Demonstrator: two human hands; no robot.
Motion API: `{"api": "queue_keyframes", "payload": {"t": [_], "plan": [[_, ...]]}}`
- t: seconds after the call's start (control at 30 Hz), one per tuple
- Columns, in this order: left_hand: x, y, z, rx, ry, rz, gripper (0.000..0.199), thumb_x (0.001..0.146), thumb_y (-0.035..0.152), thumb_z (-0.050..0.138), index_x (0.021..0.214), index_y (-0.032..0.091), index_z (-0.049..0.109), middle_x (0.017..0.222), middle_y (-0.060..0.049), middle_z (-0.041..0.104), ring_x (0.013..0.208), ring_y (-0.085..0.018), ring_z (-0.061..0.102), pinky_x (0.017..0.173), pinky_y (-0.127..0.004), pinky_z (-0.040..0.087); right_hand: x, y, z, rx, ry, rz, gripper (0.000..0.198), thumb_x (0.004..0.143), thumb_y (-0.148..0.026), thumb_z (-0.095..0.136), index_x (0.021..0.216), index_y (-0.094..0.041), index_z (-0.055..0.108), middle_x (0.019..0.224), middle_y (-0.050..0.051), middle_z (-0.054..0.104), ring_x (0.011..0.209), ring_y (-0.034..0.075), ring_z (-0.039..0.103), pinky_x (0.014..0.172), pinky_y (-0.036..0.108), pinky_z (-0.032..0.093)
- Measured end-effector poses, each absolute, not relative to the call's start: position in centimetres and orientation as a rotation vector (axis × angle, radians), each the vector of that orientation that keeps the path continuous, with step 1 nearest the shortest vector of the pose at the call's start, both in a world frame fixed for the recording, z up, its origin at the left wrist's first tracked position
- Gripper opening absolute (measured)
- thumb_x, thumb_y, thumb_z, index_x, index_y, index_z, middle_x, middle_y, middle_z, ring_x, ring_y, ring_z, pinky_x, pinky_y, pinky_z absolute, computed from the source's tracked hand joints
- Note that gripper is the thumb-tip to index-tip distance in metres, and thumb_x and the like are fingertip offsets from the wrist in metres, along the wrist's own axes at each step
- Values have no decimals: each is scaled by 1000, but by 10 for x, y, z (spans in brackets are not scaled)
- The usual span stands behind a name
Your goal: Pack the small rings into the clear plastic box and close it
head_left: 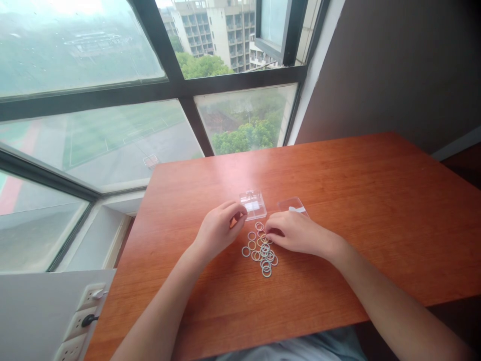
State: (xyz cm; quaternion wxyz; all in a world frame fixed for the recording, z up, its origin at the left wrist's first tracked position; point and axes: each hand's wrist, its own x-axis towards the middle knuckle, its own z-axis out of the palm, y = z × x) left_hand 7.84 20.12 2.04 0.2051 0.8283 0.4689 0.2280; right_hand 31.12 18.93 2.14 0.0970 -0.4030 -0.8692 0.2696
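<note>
Rings [262, 249] lie in a loose heap between both hands, just near of the clear box [254, 204]. Left hand [220, 229] pinches its fingertips together; right hand [295, 232] curls fingers onto the heap. Lifting one ring at a time seems best.

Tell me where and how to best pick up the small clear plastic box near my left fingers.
Probably grip the clear box by its two short side walls, coming straight down from above: it lies flat and open-topped on the table, with the left hand at its near-left corner.

blocked: clear box [253, 204], lid [292, 204], rings [262, 249] | free: table [376, 210] right side
</note>
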Motion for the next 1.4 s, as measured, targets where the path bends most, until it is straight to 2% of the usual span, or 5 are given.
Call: {"api": "queue_keyframes", "payload": {"t": [0.33, 0.63, 0.97, 1.17, 1.4], "plan": [[80, 201, 17, 2320, 1290, 647, 13, 89, 17, 51, 91, 19, 64, 83, -1, 60, 68, -10, 51, 62, -21, 39, 308, 187, 21, -1271, -2519, 830, 13, 87, -23, 57, 84, -21, 70, 87, 2, 72, 80, 16, 64, 69, 26, 38], [81, 195, 24, 2327, 1041, 349, 11, 86, 17, 55, 87, 19, 66, 74, 0, 61, 62, -10, 49, 57, -20, 37, 300, 185, 20, -1371, -2480, 790, 11, 82, -17, 58, 77, -18, 68, 79, 2, 70, 71, 14, 59, 61, 25, 34], [89, 192, 29, 2117, 1064, 520, 16, 90, 30, 56, 91, 18, 67, 70, 1, 62, 58, -8, 49, 55, -20, 38, 298, 186, 25, -1270, -2141, 802, 9, 85, -19, 58, 79, -18, 64, 72, -1, 63, 64, 10, 53, 60, 23, 37], [94, 192, 26, 2085, 1105, 700, 13, 89, 24, 56, 84, 16, 66, 71, 0, 61, 58, -7, 48, 55, -19, 39, 296, 186, 25, -1226, -2079, 711, 10, 88, -23, 58, 81, -18, 63, 72, 0, 62, 63, 10, 51, 61, 24, 39], [82, 202, 19, 2217, 1348, 759, 9, 88, 21, 56, 86, 18, 65, 75, 0, 60, 62, -9, 49, 59, -22, 40, 303, 191, 22, -1279, -2129, 707, 7, 87, -20, 58, 84, -19, 65, 76, -1, 64, 66, 11, 53, 65, 25, 39]]}}
